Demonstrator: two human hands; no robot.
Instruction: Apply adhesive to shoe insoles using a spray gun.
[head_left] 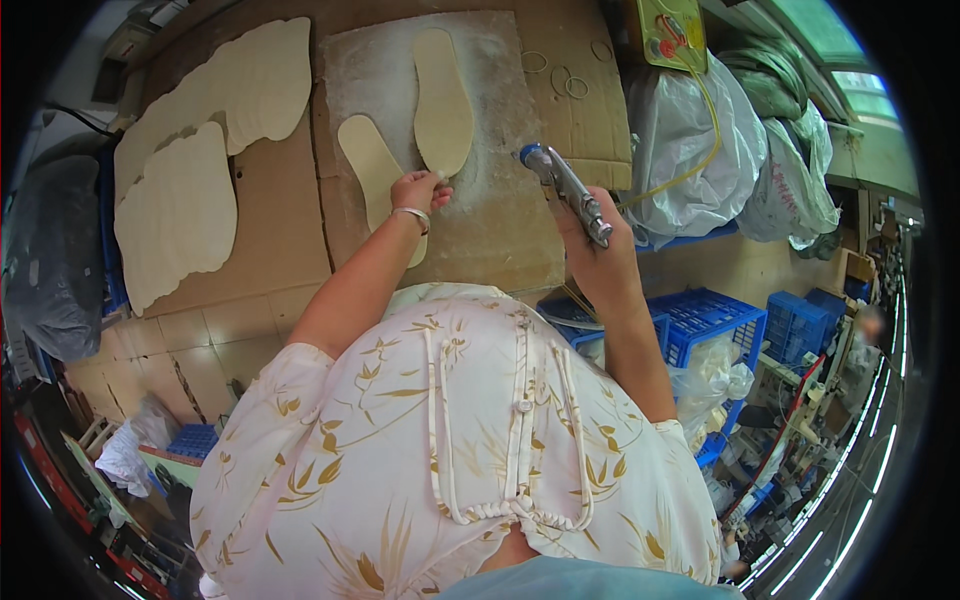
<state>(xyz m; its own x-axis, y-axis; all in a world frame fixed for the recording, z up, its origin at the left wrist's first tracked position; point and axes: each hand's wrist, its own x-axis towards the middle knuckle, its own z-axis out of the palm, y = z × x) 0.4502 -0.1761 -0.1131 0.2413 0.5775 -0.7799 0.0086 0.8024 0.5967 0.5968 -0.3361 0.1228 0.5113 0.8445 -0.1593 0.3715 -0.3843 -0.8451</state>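
Note:
My left hand (424, 192) pinches the lower tip of a cream shoe insole (443, 100) that lies on a brown board (500, 215) dusted with white residue. A second cream insole (368, 160) lies to its left, partly covered by that hand and forearm. In my right hand (604, 250) is a metal spray gun (572, 190) with a blue tip. It is held above the right edge of the board, its tip toward the insoles. My fingers wrap its grip, and some of them are hidden behind it.
Overlapping stacks of cream insoles (180, 220) cover the left of the cardboard-topped table (280, 220). Several rubber bands (562, 80) lie at the far right. A yellow hose (715, 130) runs past plastic bags (690, 150). Blue crates (705, 315) stand at my right.

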